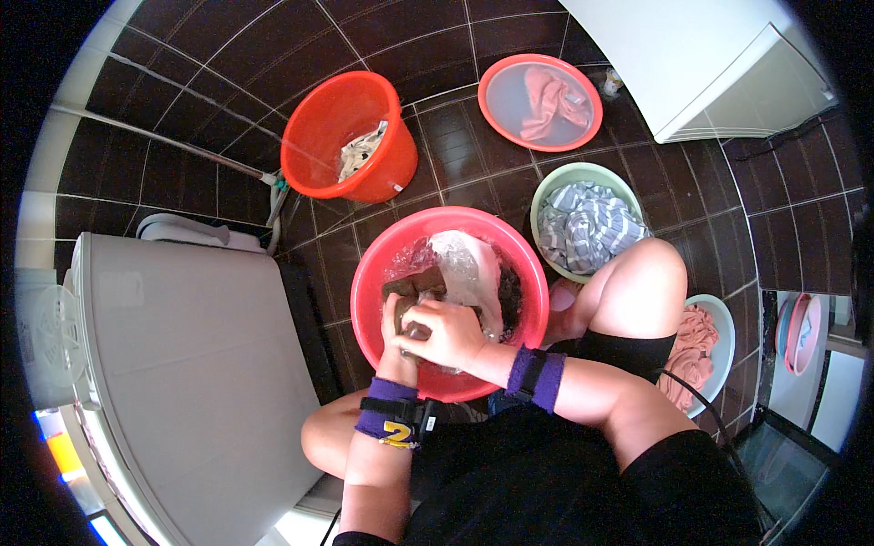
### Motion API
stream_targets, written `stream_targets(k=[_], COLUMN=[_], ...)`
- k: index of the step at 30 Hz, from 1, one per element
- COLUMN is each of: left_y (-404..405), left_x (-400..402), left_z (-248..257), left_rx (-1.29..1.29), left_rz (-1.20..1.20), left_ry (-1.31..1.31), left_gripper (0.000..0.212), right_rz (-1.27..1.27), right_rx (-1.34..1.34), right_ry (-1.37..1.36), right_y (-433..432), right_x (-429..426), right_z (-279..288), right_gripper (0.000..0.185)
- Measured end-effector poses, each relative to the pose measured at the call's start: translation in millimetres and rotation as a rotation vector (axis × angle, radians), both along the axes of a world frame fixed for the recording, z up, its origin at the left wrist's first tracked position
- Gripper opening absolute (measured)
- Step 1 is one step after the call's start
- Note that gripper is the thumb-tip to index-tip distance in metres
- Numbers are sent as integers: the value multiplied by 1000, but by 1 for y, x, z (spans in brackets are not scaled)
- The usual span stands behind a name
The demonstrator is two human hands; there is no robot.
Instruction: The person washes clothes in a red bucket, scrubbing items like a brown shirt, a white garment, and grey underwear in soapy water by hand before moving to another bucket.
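A pink-red plastic basin (447,217) with water stands between my knees. Over its left part, my left hand (397,334) and my right hand (444,332) are close together, both gripping a wet dark brown cloth (423,281). Part of that cloth shows between my fingers and part spreads out beyond them. White cloth (468,263) lies in the water to the right of the brown one, with a black cloth (511,300) by the basin's right wall. My fingertips are partly hidden by the folds.
A red bucket (403,160) holds patterned cloth. Behind, a basin (485,112) holds water and a pink cloth. A pale green basin (546,181) with striped cloth stands near my right knee; a light blue basin (725,341) holds salmon cloth. A grey-topped appliance (198,368) stands left.
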State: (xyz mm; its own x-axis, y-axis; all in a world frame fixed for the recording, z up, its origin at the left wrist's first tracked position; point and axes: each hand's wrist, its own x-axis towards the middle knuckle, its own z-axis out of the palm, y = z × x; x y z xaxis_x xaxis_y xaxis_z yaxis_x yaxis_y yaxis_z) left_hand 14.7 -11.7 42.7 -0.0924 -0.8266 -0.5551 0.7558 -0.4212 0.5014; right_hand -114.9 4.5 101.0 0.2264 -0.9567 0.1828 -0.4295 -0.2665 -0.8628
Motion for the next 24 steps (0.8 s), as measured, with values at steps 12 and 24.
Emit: stream_targets(k=[12,24], left_y=[-21,-17], left_x=[-11,-10], left_z=[-1,-13], left_rx=[279,240], left_rz=[122,-277], left_ry=[-241,-805], left_gripper=[27,80], right_rz=[-173,137], right_rx=[-7,361], right_ry=[45,561], right_y=[-21,-34], right_x=[-3,-27], right_z=[-22,-67], right_gripper=[26,61])
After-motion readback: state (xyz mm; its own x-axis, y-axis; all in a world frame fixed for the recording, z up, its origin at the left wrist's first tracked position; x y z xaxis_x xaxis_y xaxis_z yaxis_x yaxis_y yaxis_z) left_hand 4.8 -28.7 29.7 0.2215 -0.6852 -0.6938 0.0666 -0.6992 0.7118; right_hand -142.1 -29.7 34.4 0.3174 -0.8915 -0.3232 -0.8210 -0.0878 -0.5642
